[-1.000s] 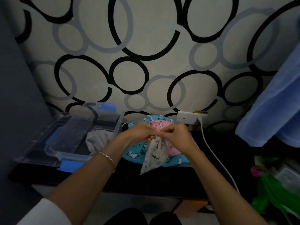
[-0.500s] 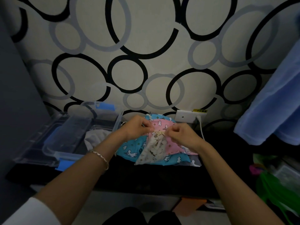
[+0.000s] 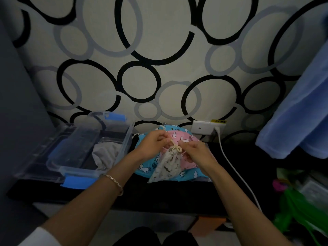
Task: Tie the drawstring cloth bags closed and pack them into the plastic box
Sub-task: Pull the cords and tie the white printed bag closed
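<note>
Head view of the tying stage. We see the left hand (image 3: 153,144) and right hand (image 3: 197,152) meet at the neck of a white patterned bag (image 3: 166,167). Each hand pinches one end of the cord (image 3: 175,148) between curled fingertips. The cord already shows a small bow at the gathered mouth, so we judge that the hands pull outward in opposite directions to draw the knot tight. The bag hangs from this grip with its body slack below, which leaves the neck free for the cord to cinch. We cannot tell whether its lower corner touches anything. Behind and beneath it lies a pile (image 3: 145,168) of blue and pink printed bags on the dark surface (image 3: 159,197), within easy reach of both hands. We take these to be waiting their turn. The clear box (image 3: 126,142) stands open just left of the pile, beside the left hand, so a tied bag needs only a short carry. A grey cloth (image 3: 106,153) already lies inside it. A white cable (image 3: 230,164) runs across the surface to the right of the right hand, apart from the work.
</note>
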